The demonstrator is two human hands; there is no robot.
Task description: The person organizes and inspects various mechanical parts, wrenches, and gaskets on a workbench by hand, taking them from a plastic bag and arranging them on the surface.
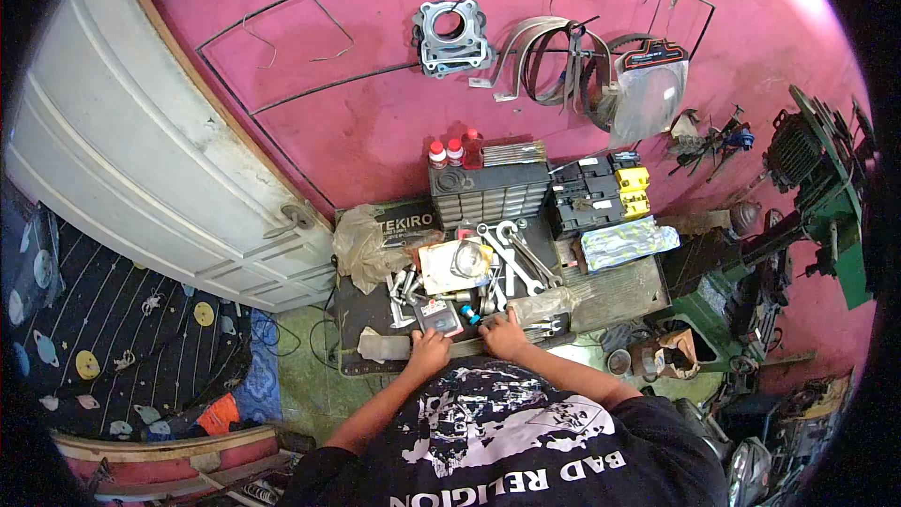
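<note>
My left hand point(430, 353) rests at the front edge of the workbench point(352, 319), just below a small dark packet with a red and white label point(438, 316); whether its fingers grip the packet is unclear. Beside a small blue and black part point(469, 314) lies my right hand point(505, 335), its fingertips at the bench edge near that part. What the fingers hold, if anything, is too small to tell. Behind the hands are a white and yellow sheet with a clear round item point(467, 263), large wrenches point(511, 258) and sockets point(402, 289).
A drawer cabinet point(488, 192) with red bottles stands at the back, beside black and yellow cases point(587, 197). A plastic bag point(361, 249) is at the left. A white door point(169, 141) stands left; green machinery point(840, 244) is right. Metal parts hang on the pink wall.
</note>
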